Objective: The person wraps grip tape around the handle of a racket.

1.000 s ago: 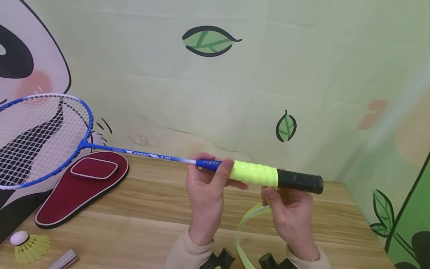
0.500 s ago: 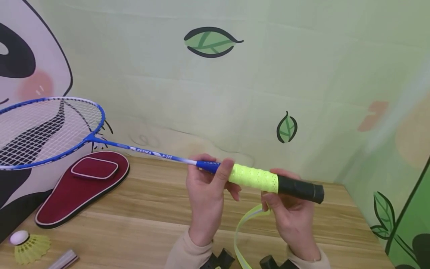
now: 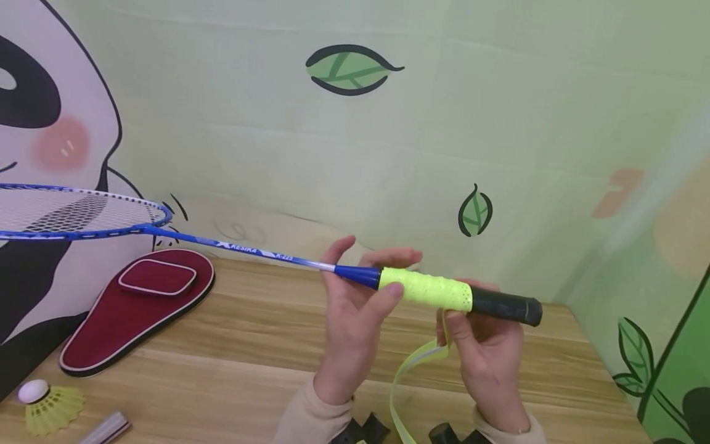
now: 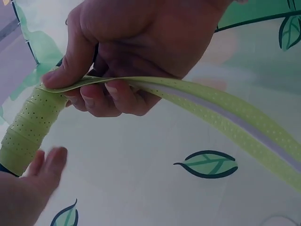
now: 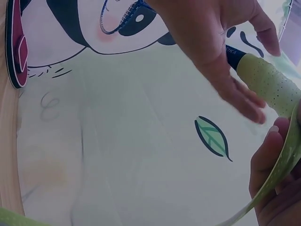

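A blue and white badminton racket (image 3: 249, 249) is held above the table, its head off to the left and its handle to the right. Bright yellow perforated overgrip tape (image 3: 424, 288) is wound round the upper handle; the butt end (image 3: 506, 306) shows black. My left hand (image 3: 350, 333) supports the racket near the cone, fingers loosened and spread behind it, thumb against the wrapped part. My right hand (image 3: 490, 364) pinches the tape beneath the last turn, also seen in the left wrist view. From there the loose tape strip (image 4: 221, 110) hangs down in a curve.
On the wooden table (image 3: 222, 345) lie a dark red racket-shaped pad (image 3: 138, 320), a yellow shuttlecock (image 3: 52, 407) and a shiny tube-like object (image 3: 106, 427), cut off by the frame. A printed backdrop (image 3: 249, 123) stands behind.
The racket has rolled about its shaft, so its head now looks nearly edge-on. My left fingers have loosened and spread, and that hand has shifted slightly right.
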A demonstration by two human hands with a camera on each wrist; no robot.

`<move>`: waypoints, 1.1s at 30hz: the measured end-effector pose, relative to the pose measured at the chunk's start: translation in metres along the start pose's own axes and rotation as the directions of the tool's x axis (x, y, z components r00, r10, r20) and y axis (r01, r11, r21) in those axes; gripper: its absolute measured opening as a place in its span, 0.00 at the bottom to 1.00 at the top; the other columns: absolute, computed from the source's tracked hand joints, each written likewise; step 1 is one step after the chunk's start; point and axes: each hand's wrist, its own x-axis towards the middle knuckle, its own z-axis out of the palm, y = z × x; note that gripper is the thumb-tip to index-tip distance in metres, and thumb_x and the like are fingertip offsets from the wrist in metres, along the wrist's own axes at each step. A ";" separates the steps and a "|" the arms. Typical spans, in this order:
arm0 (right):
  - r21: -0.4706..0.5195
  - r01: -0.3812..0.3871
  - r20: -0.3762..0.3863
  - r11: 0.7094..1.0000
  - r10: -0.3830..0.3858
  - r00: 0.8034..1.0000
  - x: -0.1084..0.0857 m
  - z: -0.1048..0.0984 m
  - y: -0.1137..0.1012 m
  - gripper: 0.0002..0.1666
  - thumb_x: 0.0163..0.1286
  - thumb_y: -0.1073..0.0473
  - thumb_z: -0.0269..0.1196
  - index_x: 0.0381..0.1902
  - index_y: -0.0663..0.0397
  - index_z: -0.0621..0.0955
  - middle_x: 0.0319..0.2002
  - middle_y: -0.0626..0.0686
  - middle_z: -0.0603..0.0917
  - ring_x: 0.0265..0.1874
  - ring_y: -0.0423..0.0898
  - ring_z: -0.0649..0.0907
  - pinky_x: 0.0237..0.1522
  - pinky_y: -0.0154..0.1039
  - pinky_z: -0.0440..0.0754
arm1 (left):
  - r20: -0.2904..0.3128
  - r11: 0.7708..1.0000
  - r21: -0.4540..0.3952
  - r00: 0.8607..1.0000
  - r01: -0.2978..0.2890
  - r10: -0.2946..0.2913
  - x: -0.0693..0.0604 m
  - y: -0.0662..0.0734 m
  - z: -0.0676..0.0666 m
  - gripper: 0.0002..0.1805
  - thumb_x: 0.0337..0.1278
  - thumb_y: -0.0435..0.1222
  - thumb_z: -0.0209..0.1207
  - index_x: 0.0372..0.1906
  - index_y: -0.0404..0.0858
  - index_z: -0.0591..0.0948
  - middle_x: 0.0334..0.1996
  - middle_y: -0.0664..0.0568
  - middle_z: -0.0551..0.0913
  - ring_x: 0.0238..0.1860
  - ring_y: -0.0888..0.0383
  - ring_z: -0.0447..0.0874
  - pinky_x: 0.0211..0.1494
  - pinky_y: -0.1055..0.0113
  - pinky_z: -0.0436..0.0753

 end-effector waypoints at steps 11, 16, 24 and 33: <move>-0.003 -0.008 -0.024 1.000 0.008 1.000 0.000 -0.001 0.000 0.18 0.64 0.76 0.60 0.51 0.78 0.72 0.25 0.55 0.79 0.16 0.44 0.76 0.13 0.37 0.72 | 0.100 0.997 -0.025 0.992 -0.068 0.070 -0.002 -0.001 -0.002 0.31 0.63 0.19 0.52 0.64 0.41 0.54 0.49 0.42 0.81 0.51 0.42 0.83 0.56 0.53 0.81; -0.004 -0.005 -0.023 1.000 0.005 1.000 0.000 -0.001 0.000 0.19 0.63 0.76 0.62 0.51 0.78 0.72 0.28 0.54 0.81 0.16 0.45 0.76 0.14 0.36 0.73 | 0.091 0.997 -0.006 0.993 -0.078 0.078 -0.002 -0.001 -0.002 0.30 0.64 0.20 0.53 0.64 0.41 0.54 0.49 0.43 0.82 0.50 0.42 0.84 0.54 0.56 0.83; -0.001 0.010 -0.022 1.000 -0.010 1.000 0.001 -0.001 0.000 0.22 0.63 0.75 0.63 0.54 0.79 0.72 0.32 0.53 0.83 0.17 0.45 0.76 0.16 0.35 0.73 | 0.034 0.998 0.023 0.998 -0.050 0.049 -0.002 0.000 -0.001 0.27 0.64 0.24 0.56 0.61 0.42 0.57 0.47 0.42 0.83 0.47 0.42 0.85 0.51 0.52 0.84; 0.061 0.004 -0.016 0.998 -0.003 1.000 0.001 -0.001 0.000 0.29 0.63 0.77 0.62 0.61 0.79 0.67 0.32 0.54 0.83 0.20 0.45 0.76 0.17 0.37 0.73 | -0.032 0.999 0.044 0.999 -0.019 0.020 -0.003 0.001 0.001 0.26 0.62 0.27 0.60 0.57 0.41 0.58 0.43 0.41 0.84 0.44 0.44 0.86 0.48 0.49 0.84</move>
